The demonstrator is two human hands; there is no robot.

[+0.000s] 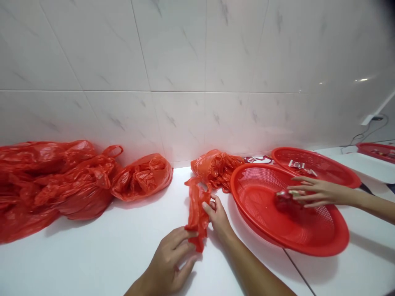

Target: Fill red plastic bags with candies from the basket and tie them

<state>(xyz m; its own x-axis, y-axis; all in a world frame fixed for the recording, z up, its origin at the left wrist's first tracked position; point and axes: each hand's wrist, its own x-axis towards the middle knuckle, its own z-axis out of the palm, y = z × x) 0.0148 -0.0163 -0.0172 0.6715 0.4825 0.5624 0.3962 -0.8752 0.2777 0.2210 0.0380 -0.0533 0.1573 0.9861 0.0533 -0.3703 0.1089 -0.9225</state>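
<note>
A crumpled red plastic bag point(197, 209), narrow and flattened, is held upright between my two hands over the white table. My right hand point(217, 216) pinches its right edge between thumb and fingers. At the lower left end, my left hand point(174, 257) has its fingers on the bag, with the thumb below. A heap of red plastic bags point(216, 164) lies just behind, against the wall. To the right stands a red plastic basket point(277, 238) with perforated sides. Another person's hand point(314, 192) reaches into it over small wrapped packets point(288, 199).
Filled red bags point(83, 185) line the wall at left, beside a smaller red bag point(143, 176). Behind the basket is a second red basket point(342, 172) with small packets. A further red tray point(375, 152) stands far right, near a cable point(367, 131).
</note>
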